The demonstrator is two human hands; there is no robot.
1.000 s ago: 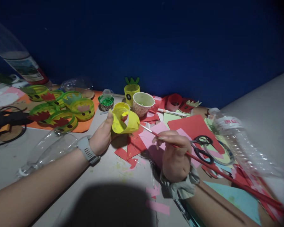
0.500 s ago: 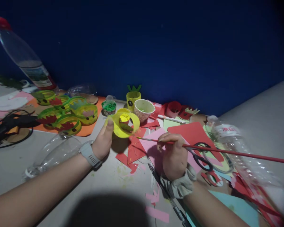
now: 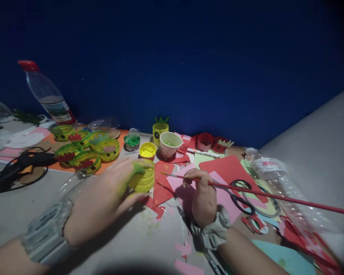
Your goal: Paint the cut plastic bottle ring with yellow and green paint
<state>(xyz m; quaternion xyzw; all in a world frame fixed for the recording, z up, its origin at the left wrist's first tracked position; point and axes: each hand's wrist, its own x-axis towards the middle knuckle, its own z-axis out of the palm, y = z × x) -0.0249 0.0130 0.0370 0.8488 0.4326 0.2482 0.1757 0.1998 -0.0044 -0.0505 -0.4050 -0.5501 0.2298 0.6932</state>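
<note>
At far left on the counter (image 3: 149,238), a red-capped bottle (image 3: 55,105), slanted in view, contents unclear. Next, yellow-green shallow rings (image 3: 107,151) with paper crowns, grouped on orange paper (image 3: 123,137). Then the left hand (image 3: 100,194), back of the hand up, watch (image 3: 50,233) at the wrist, fingers bent over a ribbed yellow ring (image 3: 145,179) with the thumb beneath, grip closed on it; ribs roughly crosswise, ring axis roughly upright in view. Beyond, a small cup (image 3: 132,147) of green paint, another cup (image 3: 148,156) of yellow paint, then a larger patterned cup (image 3: 167,150) with pale greenish liquid. Farther right, a red paintbrush (image 3: 289,199) with its tip to the left, just short of the ring, handle sloping down rightward; in the right hand (image 3: 205,198), pinched between thumb and fingers, wrist bent upward. At far right, a clear bottle (image 3: 283,191) on its side.
</note>
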